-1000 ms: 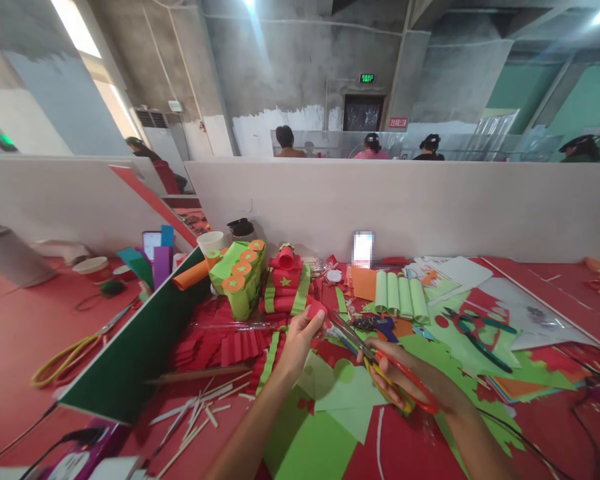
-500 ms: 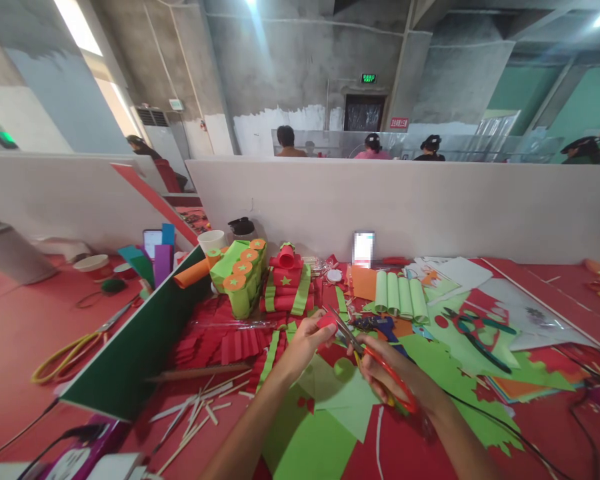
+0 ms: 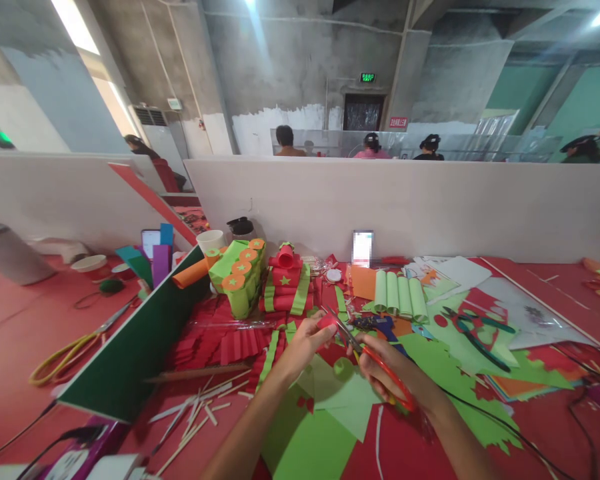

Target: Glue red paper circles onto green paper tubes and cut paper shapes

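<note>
In the head view my left hand (image 3: 307, 339) pinches a small piece of red paper (image 3: 329, 321). My right hand (image 3: 379, 363) is wrapped round the handles of orange-handled scissors (image 3: 389, 375), whose blades lie against the red piece. Below both hands are sheets of light green paper (image 3: 347, 407) and green paper (image 3: 305, 440). Just behind the hands stands a stacked red paper model with green bands (image 3: 286, 283). Left of it is a green paper model with orange star-marked tops (image 3: 237, 280).
Pale green paper rolls (image 3: 400, 297), a blue glue gun (image 3: 383, 325) and green-handled pliers (image 3: 483, 343) lie to the right. A dark green divider board (image 3: 135, 347) stands left, beside loose wooden sticks (image 3: 195, 413). A phone (image 3: 363, 249) leans on the white partition (image 3: 430, 207).
The scissor handles have drawn closer together at the red paper. My left hand has kept its place.
</note>
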